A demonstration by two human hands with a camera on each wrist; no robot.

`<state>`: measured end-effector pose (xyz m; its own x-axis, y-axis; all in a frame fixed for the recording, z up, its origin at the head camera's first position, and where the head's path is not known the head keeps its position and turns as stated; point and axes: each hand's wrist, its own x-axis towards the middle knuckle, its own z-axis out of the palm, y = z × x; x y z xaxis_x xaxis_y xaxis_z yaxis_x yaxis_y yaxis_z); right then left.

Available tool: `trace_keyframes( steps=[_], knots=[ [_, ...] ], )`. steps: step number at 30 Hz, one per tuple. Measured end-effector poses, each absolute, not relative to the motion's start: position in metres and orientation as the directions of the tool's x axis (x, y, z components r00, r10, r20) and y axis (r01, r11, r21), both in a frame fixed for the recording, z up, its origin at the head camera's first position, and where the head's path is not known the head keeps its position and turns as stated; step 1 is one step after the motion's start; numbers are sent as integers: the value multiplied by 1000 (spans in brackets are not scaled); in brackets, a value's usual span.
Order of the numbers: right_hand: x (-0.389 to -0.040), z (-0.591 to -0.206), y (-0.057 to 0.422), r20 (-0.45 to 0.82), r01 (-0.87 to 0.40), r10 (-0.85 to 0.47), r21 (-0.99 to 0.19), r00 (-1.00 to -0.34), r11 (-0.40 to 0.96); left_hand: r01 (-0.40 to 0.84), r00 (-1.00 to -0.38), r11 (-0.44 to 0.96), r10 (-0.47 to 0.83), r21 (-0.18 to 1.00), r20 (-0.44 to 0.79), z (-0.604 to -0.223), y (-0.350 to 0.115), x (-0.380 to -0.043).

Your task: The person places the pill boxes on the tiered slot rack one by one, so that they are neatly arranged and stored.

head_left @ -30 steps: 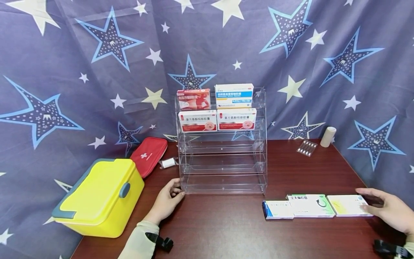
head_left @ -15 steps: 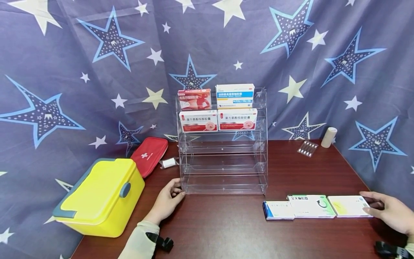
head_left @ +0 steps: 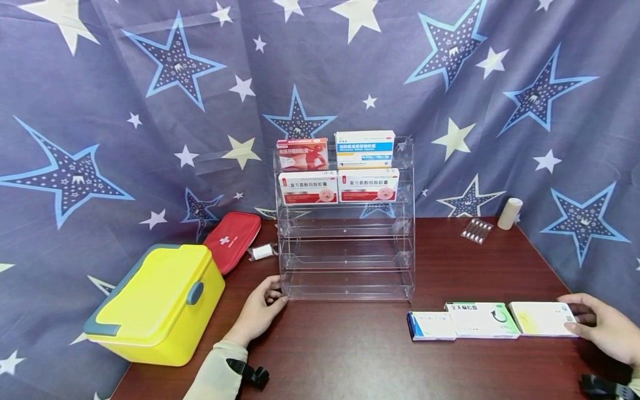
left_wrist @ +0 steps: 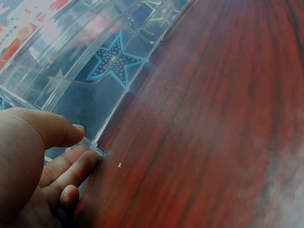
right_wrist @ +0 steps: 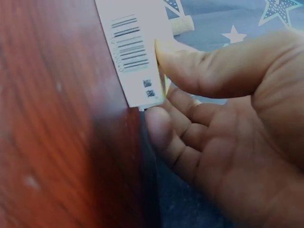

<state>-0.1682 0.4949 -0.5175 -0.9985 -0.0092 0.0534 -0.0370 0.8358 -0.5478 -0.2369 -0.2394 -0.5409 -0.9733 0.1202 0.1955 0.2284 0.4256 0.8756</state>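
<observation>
My left hand grips the bottom-left corner of a clear acrylic shelf rack; in the left wrist view the thumb lies on the rack edge and the left hand's fingers curl beside it. Red-white and blue-white medicine boxes fill the two top shelves. My right hand pinches the right end of a pale yellow box, thumb on top. In the right wrist view the box's barcode end sits between the right hand's thumb and fingers. A green-white box and a blue-edged box lie to its left.
A yellow case stands at the front left, a red first-aid pouch and a small white roll behind it. At the back right are a tape roll and a clear packet. Star-patterned cloth hangs behind the dark table.
My right hand has drawn slightly right and lower, settling its thumb and fingers on the end of the pale yellow box. The left hand has stayed on the rack corner.
</observation>
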Motion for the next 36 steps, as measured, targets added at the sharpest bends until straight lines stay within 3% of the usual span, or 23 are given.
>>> trace_keyframes(
  steps=[9, 16, 20, 28, 36],
  knots=[
    [-166, -517, 487, 284, -36, 171, -602, -944, 797, 229, -973, 445, 95, 866, 209, -547, -238, -240],
    [-165, -520, 488, 385, -200, 183, -762, -905, 616, 224, -975, 441, 94, 869, 203, -545, -237, -239],
    [-169, -519, 487, 457, -279, 210, -783, -864, 555, 218, -976, 460, 82, 861, 203, -545, -236, -239],
    [-172, -504, 476, 503, -325, 347, -828, -792, 458, 236, -971, 453, 88, 860, 220, -521, -225, -225],
    [-182, -463, 445, 476, -222, 386, -809, -790, 544, 224, -975, 429, 98, 875, 202, -544, -237, -239]
  ],
)
